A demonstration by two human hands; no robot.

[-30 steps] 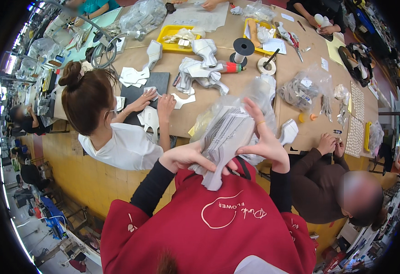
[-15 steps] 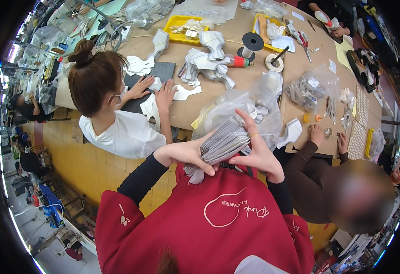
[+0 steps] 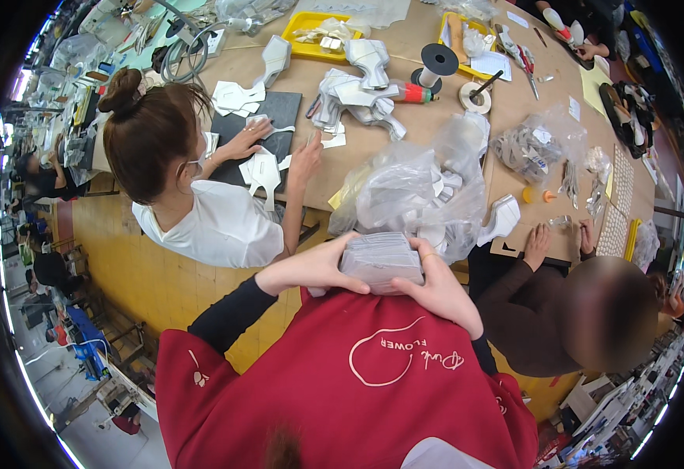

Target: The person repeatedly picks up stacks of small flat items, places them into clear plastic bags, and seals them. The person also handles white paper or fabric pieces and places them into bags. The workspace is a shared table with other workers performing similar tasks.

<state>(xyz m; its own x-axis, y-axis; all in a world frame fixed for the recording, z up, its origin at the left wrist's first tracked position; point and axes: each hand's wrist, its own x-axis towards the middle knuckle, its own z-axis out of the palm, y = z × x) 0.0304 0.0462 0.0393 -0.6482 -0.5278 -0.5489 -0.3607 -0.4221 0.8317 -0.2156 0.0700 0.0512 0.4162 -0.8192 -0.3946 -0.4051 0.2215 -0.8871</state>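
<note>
The stack of grey pieces (image 3: 382, 264) has swung from a slant to roughly level, gripped between the left hand (image 3: 320, 266) and right hand (image 3: 442, 289), seemingly just short of the tabletop (image 3: 320, 181).

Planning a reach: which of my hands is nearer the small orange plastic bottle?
Your right hand, below and left of the bottle in the picture; your left hand is farther left, across the pale grey stack of pieces.

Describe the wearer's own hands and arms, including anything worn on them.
The left hand and right hand are ungloved; a thin gold-toned ring circles a finger of the right. Close-fitting black sleeves cover the forearms, under wide, shorter dark-red sleeves; the left one carries a small white motif.
</note>
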